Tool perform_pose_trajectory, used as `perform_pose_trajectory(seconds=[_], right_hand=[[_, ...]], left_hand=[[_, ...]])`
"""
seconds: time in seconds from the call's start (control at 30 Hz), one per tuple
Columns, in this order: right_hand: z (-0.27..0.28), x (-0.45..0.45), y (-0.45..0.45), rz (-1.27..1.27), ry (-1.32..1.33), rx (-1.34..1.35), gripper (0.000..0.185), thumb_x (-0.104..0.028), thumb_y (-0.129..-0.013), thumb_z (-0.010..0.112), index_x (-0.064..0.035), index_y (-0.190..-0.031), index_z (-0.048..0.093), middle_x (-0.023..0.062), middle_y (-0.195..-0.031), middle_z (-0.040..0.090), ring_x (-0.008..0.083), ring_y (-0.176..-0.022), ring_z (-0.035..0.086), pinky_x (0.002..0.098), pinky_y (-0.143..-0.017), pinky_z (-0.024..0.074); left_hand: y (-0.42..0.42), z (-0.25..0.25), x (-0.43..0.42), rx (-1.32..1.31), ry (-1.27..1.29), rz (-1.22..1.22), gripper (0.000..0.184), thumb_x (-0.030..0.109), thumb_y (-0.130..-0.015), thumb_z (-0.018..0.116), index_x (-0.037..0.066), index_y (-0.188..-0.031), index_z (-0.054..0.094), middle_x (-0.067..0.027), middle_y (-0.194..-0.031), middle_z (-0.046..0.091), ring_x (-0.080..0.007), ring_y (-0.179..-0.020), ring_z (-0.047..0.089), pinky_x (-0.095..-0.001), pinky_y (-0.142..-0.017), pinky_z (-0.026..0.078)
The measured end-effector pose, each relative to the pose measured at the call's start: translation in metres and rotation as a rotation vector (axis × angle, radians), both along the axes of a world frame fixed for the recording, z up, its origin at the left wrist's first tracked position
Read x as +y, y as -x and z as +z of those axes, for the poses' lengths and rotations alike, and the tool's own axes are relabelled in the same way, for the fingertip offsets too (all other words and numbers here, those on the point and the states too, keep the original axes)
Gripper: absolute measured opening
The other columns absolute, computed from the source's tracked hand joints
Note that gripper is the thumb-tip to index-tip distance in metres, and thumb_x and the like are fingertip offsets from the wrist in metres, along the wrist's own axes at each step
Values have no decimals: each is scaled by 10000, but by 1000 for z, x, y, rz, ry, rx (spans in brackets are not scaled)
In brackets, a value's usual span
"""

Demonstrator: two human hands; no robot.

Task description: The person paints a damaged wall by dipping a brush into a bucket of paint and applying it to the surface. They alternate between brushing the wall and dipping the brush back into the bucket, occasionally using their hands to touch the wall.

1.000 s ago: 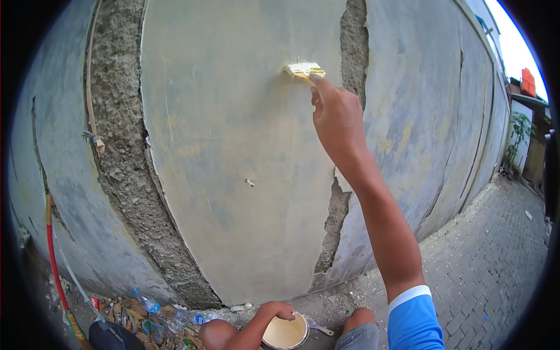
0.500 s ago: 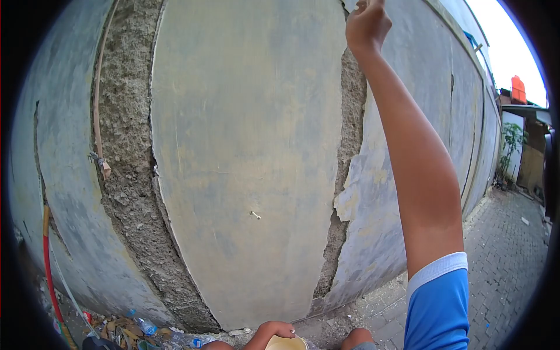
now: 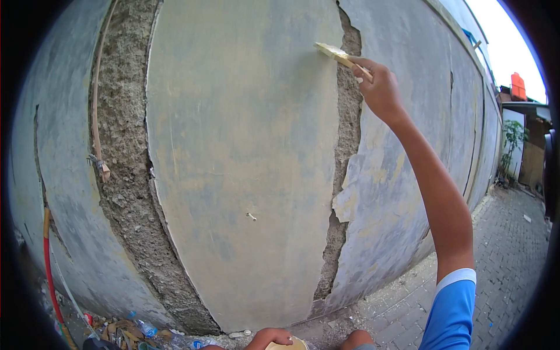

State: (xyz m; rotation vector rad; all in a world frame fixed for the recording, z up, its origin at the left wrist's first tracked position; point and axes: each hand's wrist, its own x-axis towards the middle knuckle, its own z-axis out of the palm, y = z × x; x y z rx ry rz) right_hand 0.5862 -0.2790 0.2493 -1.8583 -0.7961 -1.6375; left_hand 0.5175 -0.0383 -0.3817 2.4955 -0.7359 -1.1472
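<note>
My right hand [image 3: 379, 87] is closed around the wooden handle of a paintbrush [image 3: 341, 56], high up on the right. The brush's pale bristles point left and touch, or lie very near, the smooth wall panel [image 3: 245, 146]; I cannot tell which. A rough strip of bare concrete [image 3: 348, 116] runs down behind the brush handle. At the bottom edge my left hand [image 3: 282, 336] is closed on the rim of a pail [image 3: 296, 344] with a cream-coloured inside. Most of the pail is cut off by the frame.
A wide rough concrete strip [image 3: 125, 105] with a hanging cord [image 3: 98, 116] borders the panel on the left. A small peg [image 3: 251, 217] sticks out of the panel. Litter [image 3: 128, 332] and a red pole [image 3: 49, 268] are at lower left. Paving [image 3: 513, 233] stretches away right.
My right hand has come down from the top edge, bringing the whole paintbrush into view against the panel. The left hand and pail are almost unmoved.
</note>
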Motion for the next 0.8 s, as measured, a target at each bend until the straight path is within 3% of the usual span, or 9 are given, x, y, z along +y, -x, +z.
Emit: perform_pose_trajectory(seconds=[0.13,0.23,0.33,0.43,0.53,0.57,0.67,0.73,0.8], right_hand=[[34,10,0,-72,28,72,269,-147,-894,580,-84,-1138,674,203,-959,685,366,-885,648,421,-805,489],[74,6,-16,-145,77,-135,272,-156,-897,571,-78,-1136,676,215,-958,684,361,-878,656,423,-805,493],[116,-2,-25,-207,116,-217,294,-172,-908,579,-126,-1187,661,111,-749,664,187,-587,567,343,-589,457],[136,-1,-14,-253,100,-198,288,-55,-869,535,-62,-1141,628,236,-908,664,397,-850,650,470,-758,504],[153,3,-41,-92,-318,-715,243,-83,-867,554,-61,-1079,672,229,-940,671,392,-884,651,463,-772,510],[138,8,-17,-103,-362,-607,250,-90,-865,560,-50,-1088,666,232,-990,669,385,-919,650,451,-781,512],[121,-10,-37,-21,-196,-768,245,-104,-848,574,-38,-1063,673,230,-981,675,380,-926,652,444,-783,517],[72,-13,7,-38,-68,-168,283,-192,-919,566,-76,-1156,669,146,-801,691,263,-690,649,377,-691,501],[36,-18,30,-8,61,187,282,-213,-938,561,-76,-1160,667,101,-753,684,237,-648,628,366,-667,495]], left_hand=[[2,-28,3,-4,-4,132,548,427,-829,591,67,-1242,612,-215,-1234,608,-348,-1130,590,-413,-954,468],[2,-22,-3,-2,-26,111,554,427,-823,592,64,-1241,610,-216,-1222,614,-345,-1113,600,-414,-937,477],[1,-11,-4,-6,-51,94,560,426,-817,593,60,-1241,608,-218,-1210,620,-342,-1097,610,-416,-919,487],[-3,-36,6,-128,8,67,535,421,-812,595,56,-1202,634,-209,-1195,630,-332,-1079,622,-416,-893,496],[7,1,3,18,-18,140,509,419,-814,592,58,-1166,657,-208,-1192,632,-323,-1079,623,-417,-890,495],[11,20,-1,16,-36,143,506,422,-812,592,60,-1159,662,-208,-1192,632,-321,-1080,623,-417,-892,494],[12,28,-8,-13,-49,116,507,433,-807,593,63,-1145,670,-209,-1188,632,-319,-1081,623,-417,-896,491],[-6,-27,-5,-75,-2,43,516,444,-804,593,65,-1146,671,-207,-1180,637,-323,-1080,622,-417,-900,489],[-14,-67,3,-149,-11,33,524,452,-802,591,65,-1147,670,-206,-1175,639,-328,-1079,622,-416,-902,488]])
